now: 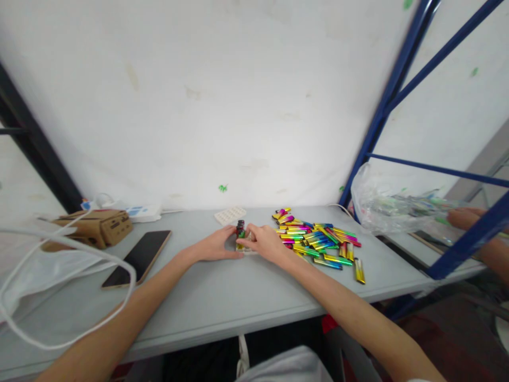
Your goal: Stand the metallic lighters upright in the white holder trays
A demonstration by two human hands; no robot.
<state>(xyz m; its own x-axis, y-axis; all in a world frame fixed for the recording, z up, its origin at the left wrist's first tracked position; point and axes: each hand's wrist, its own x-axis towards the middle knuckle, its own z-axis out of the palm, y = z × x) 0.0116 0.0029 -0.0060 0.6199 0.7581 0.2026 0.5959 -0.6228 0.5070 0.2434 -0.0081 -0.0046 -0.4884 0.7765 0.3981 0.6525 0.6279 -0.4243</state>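
Near the table's middle, my left hand (217,244) curves round the left side of a small white tray (250,252), its thumb along the front and its fingers behind. A few lighters with black tops (240,227) stand upright in the tray between my hands. My right hand (265,242) is closed over the tray's right part with its fingertips pinched together; what they hold is hidden. Just right of that hand lies a loose pile of shiny multicoloured metallic lighter casings (318,240). One gold casing (359,270) lies apart at the pile's right.
A white gridded tray (230,215) lies behind my hands. A phone (139,257), cardboard box (95,225), power strip (143,212) and looping white cable (131,270) are at left. Right are a blue frame (371,132), plastic bag (382,204) and another person's hand (467,218).
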